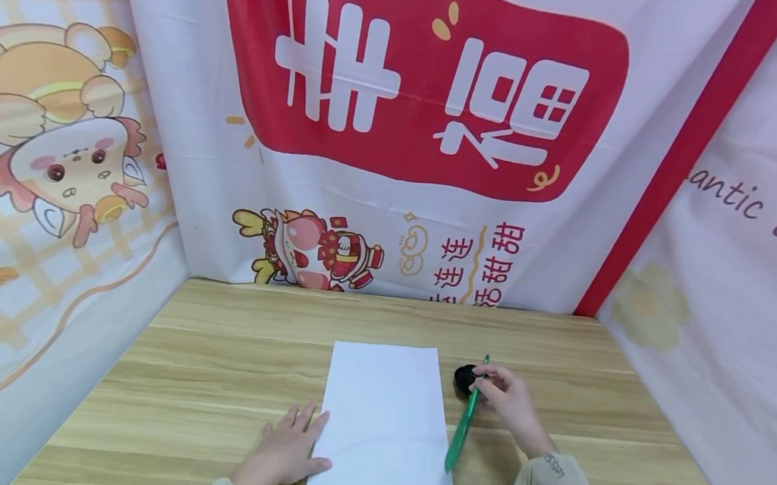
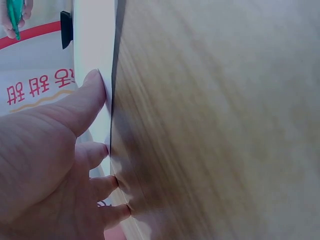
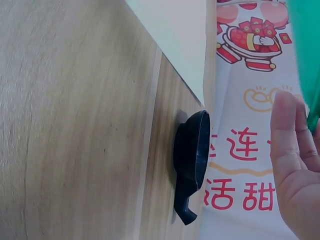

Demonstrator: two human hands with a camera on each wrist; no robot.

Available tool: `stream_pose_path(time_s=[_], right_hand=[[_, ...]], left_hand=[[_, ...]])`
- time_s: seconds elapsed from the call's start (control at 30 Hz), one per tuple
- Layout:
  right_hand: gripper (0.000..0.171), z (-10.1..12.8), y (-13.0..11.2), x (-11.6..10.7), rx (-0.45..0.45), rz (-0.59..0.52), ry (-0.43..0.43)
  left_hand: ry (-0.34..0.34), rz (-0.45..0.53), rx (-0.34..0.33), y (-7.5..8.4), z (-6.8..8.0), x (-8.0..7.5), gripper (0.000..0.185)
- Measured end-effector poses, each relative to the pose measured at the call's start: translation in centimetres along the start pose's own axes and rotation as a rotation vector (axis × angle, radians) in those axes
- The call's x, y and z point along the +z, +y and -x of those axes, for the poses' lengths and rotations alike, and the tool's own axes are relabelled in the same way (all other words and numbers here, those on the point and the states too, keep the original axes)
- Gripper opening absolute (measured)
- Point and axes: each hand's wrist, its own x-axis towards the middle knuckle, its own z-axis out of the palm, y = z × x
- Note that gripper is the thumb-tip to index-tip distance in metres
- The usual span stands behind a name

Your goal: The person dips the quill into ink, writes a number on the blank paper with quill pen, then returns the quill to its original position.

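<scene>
White sheet [image 1: 383,402], lower centre of head frame; top edge short of the table's [image 1: 236,352] back edge, wood showing on both sides. Left hand [image 1: 286,448], fingers spread at the sheet's left edge, thumb on it. Right hand [image 1: 513,404], right of centre, pinches green tool [image 1: 461,435], lower tip by the sheet's right edge, contact unclear. Black dish [image 1: 463,381] just beside the right fingertips.
</scene>
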Motion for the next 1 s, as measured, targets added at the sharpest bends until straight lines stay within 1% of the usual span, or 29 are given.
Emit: stream_pose_path(time_s=[0.2, 0.4, 0.5, 0.73, 1.0], right_hand=[[0.024, 0.18, -0.33, 0.24, 0.045, -0.076, -0.023], [0.031, 0.21, -0.34, 0.49, 0.035, -0.053, -0.04], [0.029, 0.06, -0.17, 0.56, 0.042, -0.035, -0.027], [0.021, -0.09, -0.01, 0.68, 0.004, -0.066, -0.017], [0.017, 0.18, -0.35, 0.69, -0.046, -0.045, -0.032]], left_hand=[[0.0, 0.0, -0.002, -0.1, -0.09, 0.14, 0.075], [-0.004, 0.004, -0.011, -0.04, 0.01, -0.06, 0.075], [-0.004, 0.005, -0.01, -0.05, 0.01, -0.04, 0.075], [-0.003, 0.01, -0.009, 0.11, 0.12, -0.21, 0.074], [-0.002, 0.014, -0.011, 0.31, 0.22, -0.39, 0.074]])
